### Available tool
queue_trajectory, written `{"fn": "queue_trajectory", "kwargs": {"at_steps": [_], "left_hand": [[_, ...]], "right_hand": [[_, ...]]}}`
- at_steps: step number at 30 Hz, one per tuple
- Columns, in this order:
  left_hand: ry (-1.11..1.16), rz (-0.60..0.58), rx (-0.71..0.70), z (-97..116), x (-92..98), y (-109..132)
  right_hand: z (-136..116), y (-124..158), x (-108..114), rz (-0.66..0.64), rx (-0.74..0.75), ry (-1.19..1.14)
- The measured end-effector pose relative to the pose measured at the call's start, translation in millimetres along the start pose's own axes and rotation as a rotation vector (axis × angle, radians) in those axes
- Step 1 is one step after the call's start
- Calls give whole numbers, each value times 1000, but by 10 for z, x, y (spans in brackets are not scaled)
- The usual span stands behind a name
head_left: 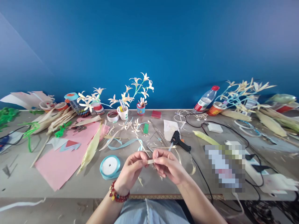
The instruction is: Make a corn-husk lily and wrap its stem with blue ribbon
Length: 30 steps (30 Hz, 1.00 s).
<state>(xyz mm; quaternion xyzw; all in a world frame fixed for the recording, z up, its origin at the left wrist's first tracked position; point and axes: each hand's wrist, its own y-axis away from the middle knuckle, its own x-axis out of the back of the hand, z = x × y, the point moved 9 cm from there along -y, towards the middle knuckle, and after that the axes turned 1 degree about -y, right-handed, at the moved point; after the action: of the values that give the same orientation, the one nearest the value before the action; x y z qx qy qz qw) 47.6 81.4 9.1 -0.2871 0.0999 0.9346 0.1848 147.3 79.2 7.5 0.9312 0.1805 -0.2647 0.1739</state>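
Note:
Between my two hands, low over the front of the table, is a short pale strip of corn husk (150, 161). My left hand (133, 166) pinches one end of it between thumb and fingers. The other end sits in the closed fingers of my right hand (169, 165). A roll of light blue ribbon (110, 166) lies just left of my left hand. Beyond my right hand rests a black hot glue gun (181, 141). Loose husk flowers (136, 126) and thin sticks are scattered past my fingertips.
Paper cups (122, 112) with husk flowers stand along the blue wall. Pink paper (60, 165) and a corn husk (91, 151) lie on the left. On the right are a plastic bottle (205, 99), a power strip (252, 171) and trailing black cables (203, 174).

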Motion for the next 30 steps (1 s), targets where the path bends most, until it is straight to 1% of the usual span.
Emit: {"fn": "queue_trajectory", "kwargs": {"at_steps": [4, 6, 8, 11, 14, 16, 18, 20, 22, 25, 27, 30], "left_hand": [[59, -12, -12, 10, 6, 16], [72, -5, -37, 33, 29, 16], [38, 12, -61, 43, 68, 9], [-63, 36, -67, 4, 134, -13], [-121, 37, -70, -51, 180, -39], [-125, 24, -72, -84, 197, -62], [-105, 29, -78, -113, 231, -92], [-87, 68, -97, -131, 294, -124], [-106, 114, -130, -136, 358, -144], [-193, 114, -183, -132, 372, -147], [-235, 93, -209, -125, 358, -133], [-263, 99, -238, -107, 373, -107]], "right_hand": [[28, -42, 59, 2, -21, -58], [-34, -51, 139, 50, 18, -63], [-110, -40, 179, 91, 67, 3], [-155, -14, 100, 65, 97, 185], [-120, 5, 56, 61, 81, 295], [-94, -5, 87, 61, 51, 327], [-121, -67, 166, 52, 37, 391], [-258, -212, 320, 79, 89, 553], [-529, -433, 523, 189, 239, 877], [-782, -891, 837, 302, 326, 1046], [-864, -1194, 980, 355, 351, 1167], [-844, -1532, 1065, 382, 339, 1331]]}}
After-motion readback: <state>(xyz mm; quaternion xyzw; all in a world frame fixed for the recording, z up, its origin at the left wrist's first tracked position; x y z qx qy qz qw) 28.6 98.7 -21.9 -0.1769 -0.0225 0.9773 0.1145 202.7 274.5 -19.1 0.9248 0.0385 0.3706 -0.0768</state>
